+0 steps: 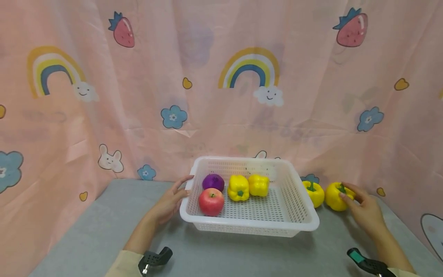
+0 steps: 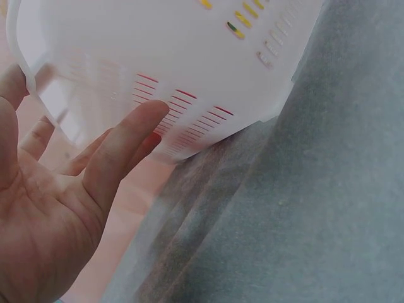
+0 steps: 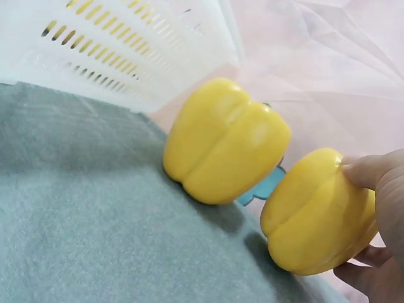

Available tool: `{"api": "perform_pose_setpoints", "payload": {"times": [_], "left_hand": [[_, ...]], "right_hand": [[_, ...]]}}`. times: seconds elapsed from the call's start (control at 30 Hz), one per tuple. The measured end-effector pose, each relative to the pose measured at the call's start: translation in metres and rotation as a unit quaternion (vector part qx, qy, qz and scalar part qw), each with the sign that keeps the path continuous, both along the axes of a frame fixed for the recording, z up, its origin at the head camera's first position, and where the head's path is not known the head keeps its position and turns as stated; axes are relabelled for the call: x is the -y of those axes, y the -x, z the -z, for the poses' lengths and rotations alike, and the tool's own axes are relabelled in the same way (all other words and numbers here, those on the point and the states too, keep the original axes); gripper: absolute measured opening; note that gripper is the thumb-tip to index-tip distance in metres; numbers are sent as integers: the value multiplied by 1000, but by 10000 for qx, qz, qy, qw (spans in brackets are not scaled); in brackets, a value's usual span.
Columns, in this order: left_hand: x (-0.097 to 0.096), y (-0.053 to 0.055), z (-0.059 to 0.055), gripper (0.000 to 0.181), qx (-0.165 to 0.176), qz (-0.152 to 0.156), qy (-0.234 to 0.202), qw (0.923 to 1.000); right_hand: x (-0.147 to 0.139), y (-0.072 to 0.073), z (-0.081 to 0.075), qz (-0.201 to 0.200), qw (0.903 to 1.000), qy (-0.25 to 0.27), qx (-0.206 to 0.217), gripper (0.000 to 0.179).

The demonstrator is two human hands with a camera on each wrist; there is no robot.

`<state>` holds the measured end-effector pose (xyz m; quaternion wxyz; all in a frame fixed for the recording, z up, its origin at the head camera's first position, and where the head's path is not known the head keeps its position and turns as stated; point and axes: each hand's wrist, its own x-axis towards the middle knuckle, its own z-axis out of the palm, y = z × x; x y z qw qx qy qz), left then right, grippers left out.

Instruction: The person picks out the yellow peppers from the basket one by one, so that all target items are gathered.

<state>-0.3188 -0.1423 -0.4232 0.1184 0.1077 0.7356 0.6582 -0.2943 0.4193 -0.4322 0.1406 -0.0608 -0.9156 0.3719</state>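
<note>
A white plastic basket [image 1: 249, 227] stands on the table, with a red apple [image 1: 211, 202], a purple onion-like ball [image 1: 213, 182] and two yellow bell peppers [image 1: 238, 188] inside. My left hand [image 1: 169, 204] is at its left rim, fingers fairly straight and touching the edge; the left wrist view shows a fingertip [image 2: 154, 113] against the slotted wall. To the right of the basket, my right hand [image 1: 367, 209] grips a yellow bell pepper [image 3: 315, 214] between thumb and fingers. Another yellow bell pepper [image 3: 224, 142] stands between that one and the basket.
The table has a grey cloth cover [image 1: 221, 257]. Behind it hangs a pink curtain [image 1: 207, 138] printed with rainbows, strawberries and flowers, close to the basket's back rim. Each wrist wears a dark strap [image 1: 155, 258].
</note>
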Motion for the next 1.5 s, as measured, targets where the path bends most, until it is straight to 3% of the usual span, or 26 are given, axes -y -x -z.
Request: {"api": "perform_pose_setpoints", "payload": {"times": [0.47, 0.77, 1.27, 1.5], "left_hand": [[0, -1, -1, 61, -30, 26, -69, 10000], [0, -1, 1, 61, -39, 83, -107, 9999], [-1, 2, 3, 60, -28, -66, -82, 9999], [0, 0, 2, 59, -17, 27, -60, 10000]], "right_hand": [[1, -1, 7, -246, 9992, 171, -255, 58], [1, 2, 10, -24, 9998, 199, -25, 64], [2, 3, 10, -301, 9984, 480, -60, 59], [3, 1, 9, -415, 9979, 497, 43, 60]]}}
